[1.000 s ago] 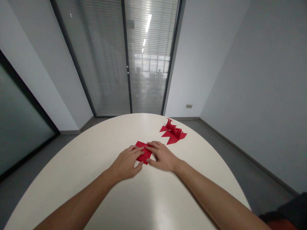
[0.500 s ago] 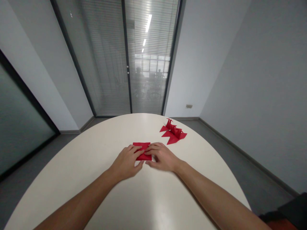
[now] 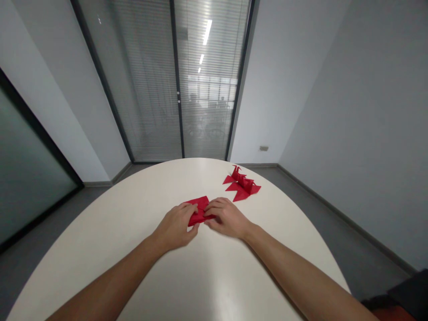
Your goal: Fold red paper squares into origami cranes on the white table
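A folded piece of red paper [image 3: 199, 209] lies on the white round table [image 3: 140, 209] between my two hands. My left hand [image 3: 175, 228] holds its left side, fingers curled onto the paper and thumb near its near edge. My right hand [image 3: 226, 217] pinches its right side with bent fingers. The paper's near part looks slightly lifted off the table. Most of the paper's lower half is hidden by my fingers.
A small pile of folded red paper figures [image 3: 241, 183] sits on the table at the far right. Behind the table stands a glass door with blinds [image 3: 177, 80]. Grey walls and floor surround the table.
The red paper turned from a diamond to a squarer lie, and now its near edge is lifted and creased between my fingers. Both hands stayed in place and closed more on it.
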`<state>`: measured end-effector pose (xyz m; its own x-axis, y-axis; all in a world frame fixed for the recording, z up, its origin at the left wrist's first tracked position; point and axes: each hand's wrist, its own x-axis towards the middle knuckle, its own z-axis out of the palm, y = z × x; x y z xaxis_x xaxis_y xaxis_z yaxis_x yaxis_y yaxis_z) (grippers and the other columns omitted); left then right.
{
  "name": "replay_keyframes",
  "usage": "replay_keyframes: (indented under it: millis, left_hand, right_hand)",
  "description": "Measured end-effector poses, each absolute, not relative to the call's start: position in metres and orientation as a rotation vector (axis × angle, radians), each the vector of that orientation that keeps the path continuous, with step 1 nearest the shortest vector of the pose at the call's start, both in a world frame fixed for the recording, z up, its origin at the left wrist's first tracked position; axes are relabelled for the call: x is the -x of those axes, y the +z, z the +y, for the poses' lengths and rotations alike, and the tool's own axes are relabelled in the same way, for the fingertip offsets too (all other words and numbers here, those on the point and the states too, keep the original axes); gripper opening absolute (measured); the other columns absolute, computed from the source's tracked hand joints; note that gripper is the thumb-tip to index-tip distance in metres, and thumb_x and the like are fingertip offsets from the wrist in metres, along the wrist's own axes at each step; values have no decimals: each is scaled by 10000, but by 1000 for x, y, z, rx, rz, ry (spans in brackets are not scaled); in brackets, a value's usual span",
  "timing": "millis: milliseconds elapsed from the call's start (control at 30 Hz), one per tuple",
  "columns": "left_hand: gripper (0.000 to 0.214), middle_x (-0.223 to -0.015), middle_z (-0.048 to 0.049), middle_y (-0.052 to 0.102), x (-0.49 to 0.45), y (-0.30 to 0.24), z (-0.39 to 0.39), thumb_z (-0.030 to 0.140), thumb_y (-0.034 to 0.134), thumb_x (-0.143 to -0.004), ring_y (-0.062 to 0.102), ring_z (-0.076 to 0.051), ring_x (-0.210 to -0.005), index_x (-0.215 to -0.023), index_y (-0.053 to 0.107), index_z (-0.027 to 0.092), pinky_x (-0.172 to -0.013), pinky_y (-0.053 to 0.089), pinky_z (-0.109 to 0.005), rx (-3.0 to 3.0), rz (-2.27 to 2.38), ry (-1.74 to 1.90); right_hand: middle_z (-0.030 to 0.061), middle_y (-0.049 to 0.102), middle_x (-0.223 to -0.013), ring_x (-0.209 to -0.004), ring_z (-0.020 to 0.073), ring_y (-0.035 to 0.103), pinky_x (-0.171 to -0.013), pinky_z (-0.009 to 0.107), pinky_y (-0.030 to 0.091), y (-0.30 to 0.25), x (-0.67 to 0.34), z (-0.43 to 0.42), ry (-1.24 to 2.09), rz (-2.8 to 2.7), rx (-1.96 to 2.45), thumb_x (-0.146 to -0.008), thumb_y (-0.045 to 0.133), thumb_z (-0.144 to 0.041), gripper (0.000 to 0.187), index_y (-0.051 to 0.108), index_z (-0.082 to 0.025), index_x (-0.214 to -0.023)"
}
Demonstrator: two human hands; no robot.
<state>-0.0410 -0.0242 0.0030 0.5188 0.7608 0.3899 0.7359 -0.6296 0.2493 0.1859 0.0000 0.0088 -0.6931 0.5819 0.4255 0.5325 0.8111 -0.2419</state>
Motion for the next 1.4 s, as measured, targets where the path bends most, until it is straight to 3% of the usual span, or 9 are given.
replay_keyframes:
  millis: [200, 467, 833, 1267, 1400]
  left_hand:
    - [222, -1074, -92, 688, 41, 4, -24, 220, 605, -825, 619, -269, -1013, -1045, 597, 196, -913, 499, -414, -2706, 1315, 723]
    - [112, -995, -81, 701, 40, 10, -26, 237, 621, -838, 629, -265, -960, -942, 613, 196, -879, 494, -400, -2708, 1311, 711]
    - [244, -1116, -100, 723, 42, -1, -15, 180, 496, -958, 639, -247, -1030, -1128, 670, 163, -915, 500, -391, -2613, 1402, 702]
    - [384, -1210, -111, 685, 44, -11, -12, 134, 503, -926, 635, -239, -1087, -1300, 581, 171, -966, 494, -396, -2491, 1477, 785]
    - [355, -1170, -87, 707, 45, -10, -13, 125, 513, -922, 644, -233, -1056, -1249, 630, 194, -939, 511, -392, -2516, 1437, 785]
  right_hand:
    - [44, 736, -943, -946, 207, 651, -925, 374, 434, 10, -186, 0, 153, -2506, 868, -915, 604, -194, 88, 690, -205, -922]
    - [44, 722, -856, -857, 202, 641, -853, 343, 445, 10, -185, -2, 185, -2456, 956, -839, 609, -104, 97, 663, -183, -854]
    - [47, 702, -800, -769, 189, 608, -761, 314, 434, 9, -185, 0, 151, -2466, 1007, -915, 624, -281, 140, 678, -169, -849]
    - [59, 707, -942, -866, 197, 629, -801, 317, 474, 6, -186, 2, 187, -2423, 1038, -932, 566, -159, 154, 691, -186, -1017]
    - [55, 694, -1016, -920, 185, 634, -837, 302, 494, 3, -187, 3, 203, -2399, 991, -909, 566, -107, 207, 700, -201, -1037]
